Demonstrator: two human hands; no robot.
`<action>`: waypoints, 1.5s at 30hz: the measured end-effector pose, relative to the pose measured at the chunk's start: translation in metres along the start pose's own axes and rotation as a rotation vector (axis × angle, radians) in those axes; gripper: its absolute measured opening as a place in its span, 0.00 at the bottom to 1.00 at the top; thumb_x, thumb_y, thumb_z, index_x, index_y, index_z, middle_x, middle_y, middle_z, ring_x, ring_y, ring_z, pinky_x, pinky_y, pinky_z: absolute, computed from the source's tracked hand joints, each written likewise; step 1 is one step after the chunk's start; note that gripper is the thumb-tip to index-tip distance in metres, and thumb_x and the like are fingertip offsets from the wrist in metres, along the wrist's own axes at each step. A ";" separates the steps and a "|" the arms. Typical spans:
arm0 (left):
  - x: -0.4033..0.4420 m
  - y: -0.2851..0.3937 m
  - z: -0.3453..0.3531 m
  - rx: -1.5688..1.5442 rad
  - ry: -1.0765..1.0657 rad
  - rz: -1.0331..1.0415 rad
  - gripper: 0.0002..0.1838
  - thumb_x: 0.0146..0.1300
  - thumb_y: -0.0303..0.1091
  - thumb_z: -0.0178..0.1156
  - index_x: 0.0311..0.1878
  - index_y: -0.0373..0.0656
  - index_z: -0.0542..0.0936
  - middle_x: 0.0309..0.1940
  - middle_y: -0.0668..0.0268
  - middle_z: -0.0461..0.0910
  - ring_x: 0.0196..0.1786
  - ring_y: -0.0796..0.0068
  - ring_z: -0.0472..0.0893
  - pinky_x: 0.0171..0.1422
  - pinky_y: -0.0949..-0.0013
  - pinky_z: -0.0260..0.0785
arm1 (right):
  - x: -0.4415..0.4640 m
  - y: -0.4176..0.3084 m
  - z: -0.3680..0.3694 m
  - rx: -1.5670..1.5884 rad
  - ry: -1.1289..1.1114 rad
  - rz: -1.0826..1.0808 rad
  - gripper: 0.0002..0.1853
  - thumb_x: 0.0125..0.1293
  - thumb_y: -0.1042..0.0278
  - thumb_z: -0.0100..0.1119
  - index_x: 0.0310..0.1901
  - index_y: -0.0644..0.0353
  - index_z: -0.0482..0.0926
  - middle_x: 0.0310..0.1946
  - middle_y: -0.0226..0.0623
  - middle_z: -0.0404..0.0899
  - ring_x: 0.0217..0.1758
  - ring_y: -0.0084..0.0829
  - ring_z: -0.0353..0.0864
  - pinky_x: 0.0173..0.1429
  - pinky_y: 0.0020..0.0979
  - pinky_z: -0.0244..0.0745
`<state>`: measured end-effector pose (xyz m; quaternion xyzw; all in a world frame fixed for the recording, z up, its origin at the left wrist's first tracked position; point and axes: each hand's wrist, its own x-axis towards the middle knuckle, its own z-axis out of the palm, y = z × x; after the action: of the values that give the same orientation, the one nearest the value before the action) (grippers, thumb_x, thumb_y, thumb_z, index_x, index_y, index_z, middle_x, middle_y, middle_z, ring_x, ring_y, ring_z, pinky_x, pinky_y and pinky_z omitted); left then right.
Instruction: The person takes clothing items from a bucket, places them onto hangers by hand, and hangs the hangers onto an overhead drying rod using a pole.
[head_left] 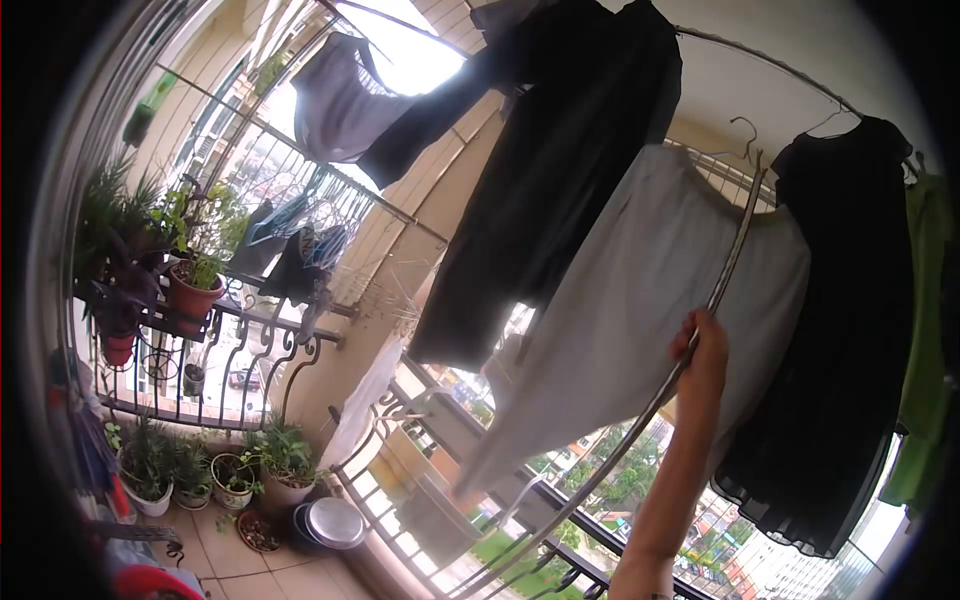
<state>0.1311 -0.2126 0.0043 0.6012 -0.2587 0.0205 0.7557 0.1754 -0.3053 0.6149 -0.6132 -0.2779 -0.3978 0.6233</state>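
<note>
My right hand [702, 350] is raised at the right of the view, its fingers wrapped round a long thin metal pole [640, 425]. The pole slants from the bottom of the view up to the right, in front of a light grey garment [640, 270]. This garment hangs from a hanger [745, 135] with a curved metal hook. The pole's upper tip is close to that hook; whether they touch I cannot tell. Black trousers [560, 180] hang to the left of the grey garment and a black dress [845, 300] to its right. My left hand is out of view.
An overhead rail [770, 62] carries the clothes, with a green garment [920, 350] at far right. Potted plants [285, 460], a metal basin [337, 522] and a railing [200, 410] are at left. A drying rack with small items [300, 240] hangs by the window.
</note>
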 end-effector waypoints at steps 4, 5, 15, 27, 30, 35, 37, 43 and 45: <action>0.010 0.040 -0.009 -0.099 0.258 0.013 0.16 0.67 0.43 0.56 0.38 0.37 0.79 0.22 0.71 0.76 0.25 0.81 0.71 0.29 0.70 0.65 | 0.057 -0.032 0.031 0.014 0.026 -0.026 0.11 0.65 0.60 0.56 0.36 0.59 0.71 0.27 0.31 0.69 0.21 0.24 0.71 0.28 0.27 0.73; 0.025 0.037 -0.007 -0.209 0.262 -0.048 0.12 0.69 0.38 0.54 0.39 0.38 0.80 0.24 0.69 0.78 0.25 0.81 0.72 0.29 0.70 0.66 | 0.056 -0.041 0.044 0.000 0.016 -0.046 0.11 0.65 0.60 0.56 0.36 0.59 0.71 0.27 0.32 0.70 0.21 0.24 0.71 0.28 0.27 0.74; 0.153 0.256 -0.020 -0.068 -0.184 0.007 0.22 0.73 0.48 0.45 0.25 0.44 0.70 0.17 0.77 0.61 0.19 0.88 0.60 0.22 0.77 0.53 | -0.027 -0.005 0.076 0.162 -0.183 -0.093 0.12 0.69 0.63 0.52 0.47 0.61 0.67 0.23 0.31 0.70 0.15 0.22 0.67 0.18 0.24 0.64; 0.178 0.224 -0.031 -0.139 -0.252 0.057 0.42 0.62 0.71 0.44 0.64 0.40 0.66 0.49 0.58 0.76 0.51 0.70 0.78 0.52 0.60 0.68 | 0.064 -0.027 0.041 0.120 -0.166 -0.149 0.15 0.68 0.60 0.55 0.52 0.59 0.73 0.20 0.25 0.66 0.11 0.15 0.58 0.13 0.20 0.51; 0.148 0.187 -0.046 -0.104 -0.175 -0.107 0.40 0.63 0.71 0.43 0.62 0.44 0.68 0.47 0.62 0.79 0.47 0.73 0.79 0.49 0.65 0.66 | 0.092 -0.038 0.044 0.012 -0.157 -0.234 0.09 0.68 0.60 0.56 0.37 0.56 0.72 0.17 0.26 0.65 0.09 0.15 0.58 0.12 0.21 0.50; 0.115 0.115 -0.074 -0.171 0.009 -0.273 0.36 0.63 0.69 0.45 0.57 0.44 0.71 0.41 0.65 0.81 0.40 0.75 0.81 0.43 0.68 0.65 | 0.122 -0.042 0.051 -0.058 -0.146 -0.226 0.11 0.68 0.60 0.56 0.32 0.55 0.70 0.17 0.26 0.65 0.10 0.15 0.59 0.12 0.20 0.49; 0.104 0.095 -0.088 -0.158 0.070 -0.333 0.34 0.64 0.67 0.46 0.56 0.44 0.72 0.39 0.66 0.82 0.38 0.76 0.81 0.41 0.68 0.64 | 0.125 -0.042 0.056 -0.082 -0.090 -0.208 0.12 0.67 0.59 0.58 0.31 0.55 0.69 0.17 0.26 0.66 0.11 0.16 0.59 0.12 0.21 0.49; 0.068 0.064 -0.118 -0.145 0.244 -0.452 0.31 0.63 0.65 0.48 0.49 0.45 0.76 0.34 0.68 0.82 0.32 0.76 0.82 0.37 0.68 0.65 | 0.142 -0.025 0.056 -0.094 -0.025 -0.161 0.11 0.68 0.62 0.55 0.30 0.54 0.67 0.16 0.25 0.63 0.11 0.16 0.59 0.12 0.20 0.51; 0.054 0.051 -0.126 -0.150 0.294 -0.468 0.30 0.63 0.65 0.48 0.48 0.46 0.76 0.33 0.68 0.82 0.32 0.75 0.82 0.36 0.69 0.65 | 0.140 -0.019 0.055 -0.078 -0.027 -0.134 0.11 0.68 0.63 0.54 0.29 0.53 0.66 0.15 0.25 0.62 0.11 0.16 0.59 0.12 0.21 0.52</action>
<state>0.2062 -0.0979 0.0544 0.5778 -0.0013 -0.0864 0.8116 0.2407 -0.2712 0.7471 -0.6223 -0.3111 -0.4409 0.5670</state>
